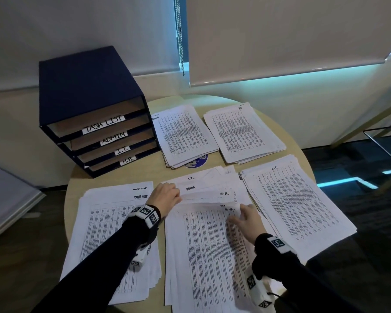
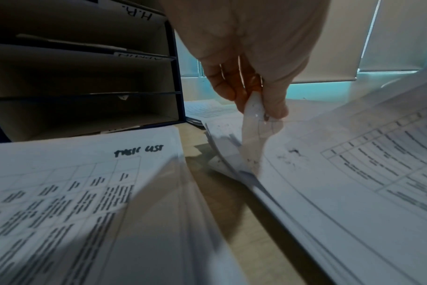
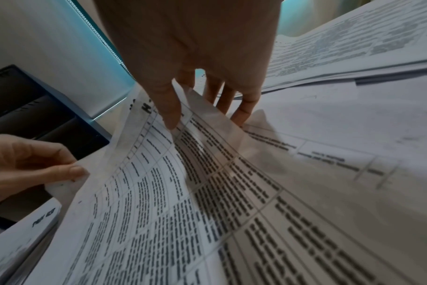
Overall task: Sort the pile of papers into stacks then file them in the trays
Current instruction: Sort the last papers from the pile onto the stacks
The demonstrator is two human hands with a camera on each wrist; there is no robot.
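My left hand (image 1: pixel 166 197) pinches the top left corner of the top sheet (image 1: pixel 210 240) between thumb and fingers (image 2: pixel 234 90), lifting it off the unsorted pile (image 1: pixel 203 188) at the counter's (image 1: pixel 113 175) near middle. My right hand (image 1: pixel 246 220) nips the sheet's top right corner, thumb on top, the other fingers (image 3: pixel 246 108) underneath. The sheet is marked H.R. The trays (image 1: pixel 93 114) stand at the far left edge, labelled TASK LIST, ADMIN, I.T., H.R.

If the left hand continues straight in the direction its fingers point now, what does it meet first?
Likely the fanned unsorted sheets just beyond the left hand, which pinches the top H.R. sheet; further along lies the ADMIN stack. Depth is uncertain.
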